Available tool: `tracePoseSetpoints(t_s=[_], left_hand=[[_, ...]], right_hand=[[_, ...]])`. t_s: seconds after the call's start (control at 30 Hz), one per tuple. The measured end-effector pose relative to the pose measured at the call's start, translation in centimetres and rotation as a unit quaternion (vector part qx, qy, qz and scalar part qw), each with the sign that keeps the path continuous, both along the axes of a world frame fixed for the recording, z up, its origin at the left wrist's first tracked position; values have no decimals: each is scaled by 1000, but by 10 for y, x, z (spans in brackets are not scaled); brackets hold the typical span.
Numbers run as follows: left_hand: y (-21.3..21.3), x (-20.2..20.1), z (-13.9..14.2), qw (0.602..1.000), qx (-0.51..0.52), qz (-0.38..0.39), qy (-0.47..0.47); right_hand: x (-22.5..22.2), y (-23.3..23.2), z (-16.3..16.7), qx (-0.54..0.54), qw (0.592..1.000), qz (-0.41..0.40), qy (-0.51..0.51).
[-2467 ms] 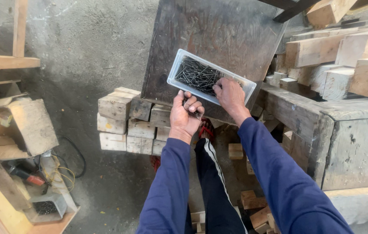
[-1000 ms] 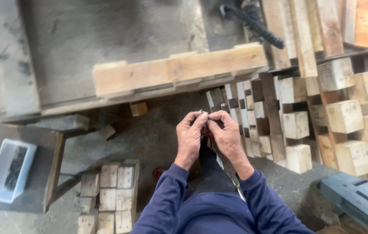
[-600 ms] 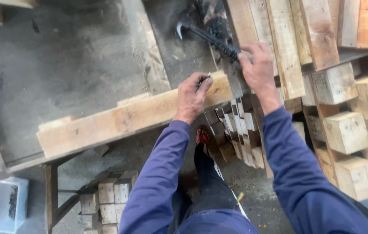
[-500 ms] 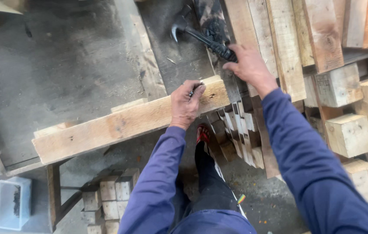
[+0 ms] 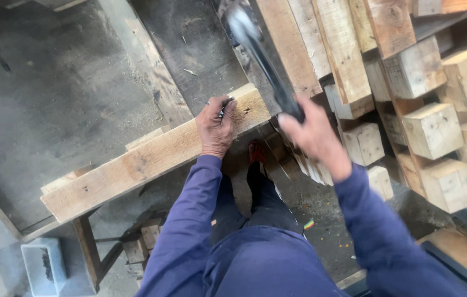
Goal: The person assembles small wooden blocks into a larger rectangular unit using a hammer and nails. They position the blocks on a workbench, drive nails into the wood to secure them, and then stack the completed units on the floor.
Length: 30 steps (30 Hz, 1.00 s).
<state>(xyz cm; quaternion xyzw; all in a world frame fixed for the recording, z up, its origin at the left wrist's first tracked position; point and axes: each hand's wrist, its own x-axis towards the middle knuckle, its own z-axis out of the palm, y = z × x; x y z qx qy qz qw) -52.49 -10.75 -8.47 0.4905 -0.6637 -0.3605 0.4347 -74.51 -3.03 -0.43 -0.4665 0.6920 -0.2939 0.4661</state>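
Head view: left hand point(image 5: 216, 127) pinches nails point(image 5: 222, 111) on the plank point(image 5: 151, 157) near its 2 o'clock end. Right hand point(image 5: 311, 132) closed around hammer point(image 5: 263, 58), blurred. Open grey surface point(image 5: 68, 93) at 10 o'clock. Nail tray point(image 5: 43, 267) at 8 o'clock. Wood blocks point(image 5: 431, 129) crowd 3 o'clock.

A plank point(image 5: 151, 159) lies across the bench point(image 5: 68, 93). Stacked blocks point(image 5: 437, 132) sit at three o'clock. A tray point(image 5: 43, 267), seemingly on the floor, lies at eight o'clock.
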Motion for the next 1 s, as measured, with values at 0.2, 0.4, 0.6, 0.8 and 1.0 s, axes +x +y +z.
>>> tracePoseSetpoints(t_s=[0.2,0.4,0.6,0.8,1.0], left_hand=[[-8,0,-3,997,23,-61,44],[-19,-7,-5,992,14,-122,41],[-12,-4,-2,989,21,-135,-59],[-14,-6,0,989,-21,-124,-81],[-16,-8,-11,985,4,-121,-123]], right_hand=[[86,165,1,-8,944,-248,-216],[124,198,-8,48,925,-338,-165],[123,174,3,-41,951,-269,-147],[116,128,17,-26,974,-213,-74],[117,123,32,17,972,-227,-59]])
